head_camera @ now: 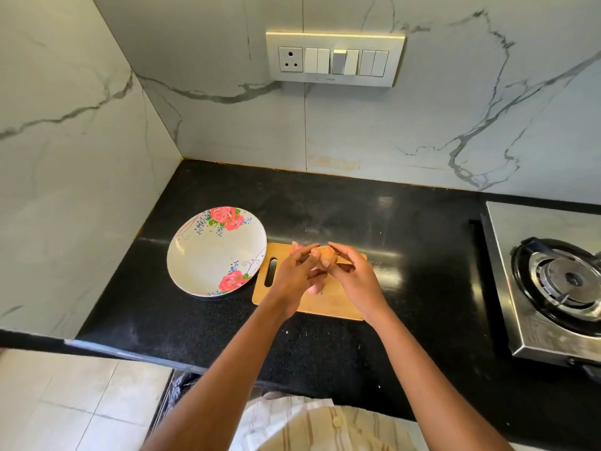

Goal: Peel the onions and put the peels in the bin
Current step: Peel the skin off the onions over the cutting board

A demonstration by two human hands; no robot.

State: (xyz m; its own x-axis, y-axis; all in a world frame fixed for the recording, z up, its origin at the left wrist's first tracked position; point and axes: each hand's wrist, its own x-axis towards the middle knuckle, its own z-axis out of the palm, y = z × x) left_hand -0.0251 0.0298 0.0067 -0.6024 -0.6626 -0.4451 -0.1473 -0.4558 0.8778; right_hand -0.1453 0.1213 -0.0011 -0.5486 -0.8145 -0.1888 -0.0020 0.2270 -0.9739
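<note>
An orange-brown onion (pixel 324 256) is held up between both hands above the wooden cutting board (pixel 328 304). My left hand (pixel 294 281) grips it from the left and below. My right hand (pixel 353 278) holds it from the right, fingertips on its top. Another pinkish onion or peel piece (pixel 296 246) lies at the board's far edge, mostly hidden behind my fingers. Low at the left, under the counter edge, the dark bin with its black liner (pixel 182 385) shows in part.
A white plate with red roses (pixel 195 255) sits left of the board, touching its corner. A steel gas stove (pixel 553 281) stands at the right. The black counter (pixel 357 206) ends at marble walls behind and left; a switch panel (pixel 335 58) hangs above.
</note>
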